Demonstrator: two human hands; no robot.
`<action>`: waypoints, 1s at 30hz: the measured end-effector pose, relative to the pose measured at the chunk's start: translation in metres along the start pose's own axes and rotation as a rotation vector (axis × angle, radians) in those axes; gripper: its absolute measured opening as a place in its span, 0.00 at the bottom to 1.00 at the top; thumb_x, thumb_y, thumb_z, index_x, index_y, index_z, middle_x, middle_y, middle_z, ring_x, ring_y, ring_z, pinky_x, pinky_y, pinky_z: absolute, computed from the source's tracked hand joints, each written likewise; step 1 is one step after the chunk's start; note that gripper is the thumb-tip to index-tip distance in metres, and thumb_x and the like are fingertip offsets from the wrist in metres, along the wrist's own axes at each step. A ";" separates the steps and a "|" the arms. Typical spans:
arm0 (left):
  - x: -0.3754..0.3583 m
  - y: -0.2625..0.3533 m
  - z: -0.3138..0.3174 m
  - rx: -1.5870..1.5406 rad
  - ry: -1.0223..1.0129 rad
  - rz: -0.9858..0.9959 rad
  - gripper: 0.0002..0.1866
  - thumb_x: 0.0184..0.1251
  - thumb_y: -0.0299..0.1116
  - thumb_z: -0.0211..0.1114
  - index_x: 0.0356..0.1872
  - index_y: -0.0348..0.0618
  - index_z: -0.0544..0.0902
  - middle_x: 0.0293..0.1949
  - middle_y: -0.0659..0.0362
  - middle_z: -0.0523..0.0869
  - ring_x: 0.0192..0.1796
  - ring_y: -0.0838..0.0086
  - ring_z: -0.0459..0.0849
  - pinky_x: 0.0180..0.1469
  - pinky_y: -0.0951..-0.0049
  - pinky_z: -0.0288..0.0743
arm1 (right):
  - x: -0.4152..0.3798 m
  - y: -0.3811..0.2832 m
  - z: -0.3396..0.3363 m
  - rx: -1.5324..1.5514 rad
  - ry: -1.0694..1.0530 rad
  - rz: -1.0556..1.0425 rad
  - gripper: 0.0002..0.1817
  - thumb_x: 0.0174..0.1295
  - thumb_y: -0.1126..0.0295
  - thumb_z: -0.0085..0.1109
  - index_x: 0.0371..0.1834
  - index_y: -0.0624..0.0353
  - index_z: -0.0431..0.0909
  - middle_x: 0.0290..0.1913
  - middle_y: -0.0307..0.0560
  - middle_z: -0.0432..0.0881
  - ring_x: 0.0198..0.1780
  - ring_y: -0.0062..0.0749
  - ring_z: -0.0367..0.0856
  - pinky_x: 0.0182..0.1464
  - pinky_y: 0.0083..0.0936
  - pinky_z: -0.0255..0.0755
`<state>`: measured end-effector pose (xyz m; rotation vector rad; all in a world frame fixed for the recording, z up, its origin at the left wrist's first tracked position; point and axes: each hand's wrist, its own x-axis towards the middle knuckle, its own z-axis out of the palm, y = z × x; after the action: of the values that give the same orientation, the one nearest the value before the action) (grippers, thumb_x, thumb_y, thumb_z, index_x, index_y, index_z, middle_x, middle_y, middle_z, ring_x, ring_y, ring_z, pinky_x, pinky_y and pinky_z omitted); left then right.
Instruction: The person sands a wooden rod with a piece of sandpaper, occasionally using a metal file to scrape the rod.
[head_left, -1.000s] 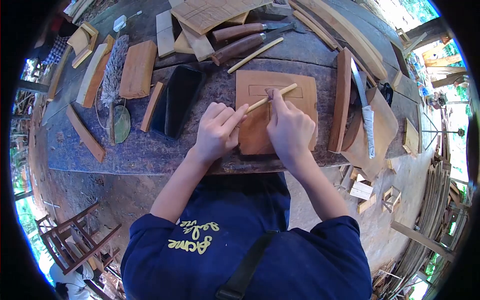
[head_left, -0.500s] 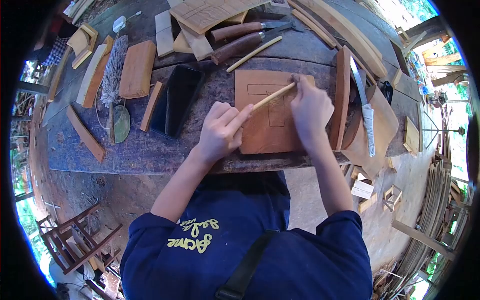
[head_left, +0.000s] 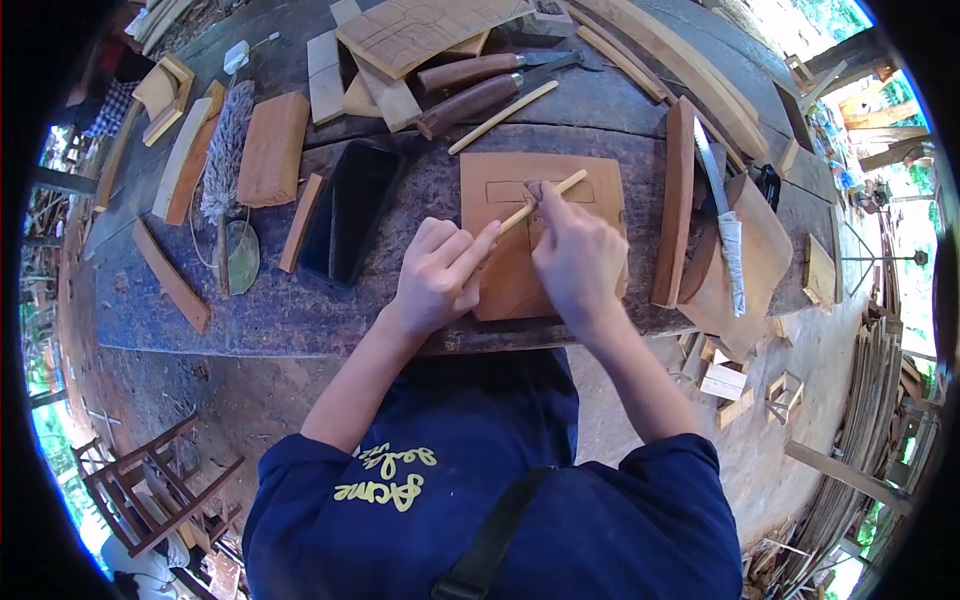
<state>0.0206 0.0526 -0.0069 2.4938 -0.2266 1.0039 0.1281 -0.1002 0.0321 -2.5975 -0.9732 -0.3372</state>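
Note:
A thin pale wooden stick (head_left: pixel 570 182) slants up to the right over a flat brown board (head_left: pixel 600 172) marked with a T-shaped outline. My left hand (head_left: pixel 437 270) is closed around the stick's lower end. Around its middle, the thumb and fingers of my right hand (head_left: pixel 580 255) pinch the stick; something small and brownish may lie under the fingertips, but I cannot make it out. Both hands are above the board's near part, and the stick's upper end sticks out past my right hand.
Beyond the board lie a second stick (head_left: pixel 503 117) and two wooden-handled tools (head_left: pixel 470 105). A black phone (head_left: pixel 350 215) and a wood block (head_left: pixel 273 150) are on the left. To the right stand an upright plank (head_left: pixel 676 205) and a saw with a wrapped handle (head_left: pixel 731 250).
My right hand has slid down the stick toward my left hand, baring the stick's upper end. My left hand keeps its grip. The whole view has shifted slightly.

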 end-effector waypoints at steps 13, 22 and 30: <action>0.005 -0.001 -0.004 -0.037 0.015 -0.009 0.23 0.47 0.17 0.72 0.50 0.36 0.89 0.25 0.60 0.78 0.29 0.67 0.75 0.36 0.69 0.70 | 0.034 0.042 0.011 0.208 0.129 0.136 0.13 0.66 0.70 0.56 0.45 0.40 0.88 0.29 0.51 0.87 0.34 0.51 0.87 0.35 0.45 0.79; 0.006 -0.001 -0.002 -0.027 -0.012 -0.027 0.20 0.52 0.18 0.72 0.49 0.34 0.89 0.24 0.59 0.76 0.28 0.67 0.72 0.34 0.68 0.70 | 0.032 0.030 0.005 0.217 0.066 0.075 0.13 0.62 0.71 0.59 0.46 0.44 0.90 0.33 0.52 0.88 0.35 0.51 0.88 0.39 0.43 0.81; 0.004 0.000 -0.002 -0.030 -0.047 0.002 0.24 0.49 0.19 0.70 0.52 0.30 0.85 0.26 0.58 0.73 0.31 0.66 0.74 0.37 0.66 0.70 | 0.031 0.027 0.007 0.333 0.058 0.011 0.11 0.63 0.68 0.58 0.44 0.47 0.88 0.30 0.52 0.87 0.32 0.51 0.87 0.34 0.45 0.80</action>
<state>0.0220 0.0532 -0.0031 2.4921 -0.2572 0.9362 0.1700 -0.0979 0.0295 -2.2784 -0.9091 -0.2237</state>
